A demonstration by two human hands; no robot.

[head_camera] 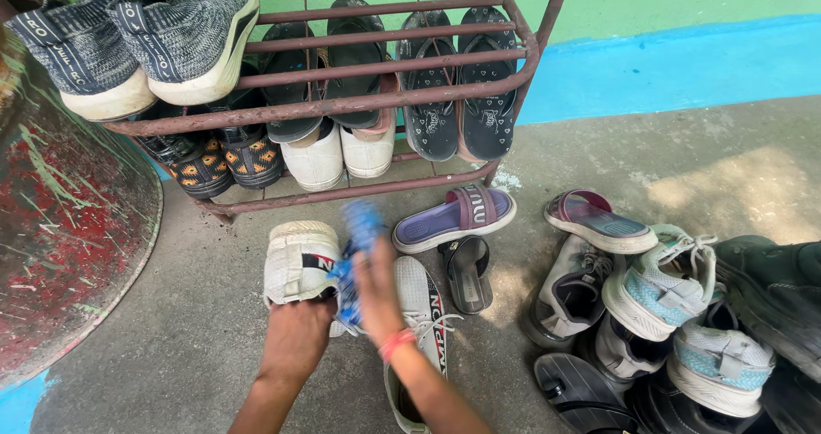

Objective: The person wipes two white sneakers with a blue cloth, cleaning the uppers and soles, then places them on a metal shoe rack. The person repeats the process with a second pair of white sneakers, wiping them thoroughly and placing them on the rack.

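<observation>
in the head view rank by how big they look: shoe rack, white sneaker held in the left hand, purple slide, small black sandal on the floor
1. Shoe rack
2. White sneaker, in the left hand
3. Purple slide, close to the sneaker in apparent size, so this order is unsure
4. Black sandal

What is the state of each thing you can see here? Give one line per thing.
White shoe: lifted off the floor, left hand inside it.
Blue cloth: gripped in the right hand, blurred.
Second white shoe: lying on the floor.
Purple slides: apart on the floor.
Metal rack: rusty, filled with footwear.
Shoe pile: heaped, unsorted.
</observation>
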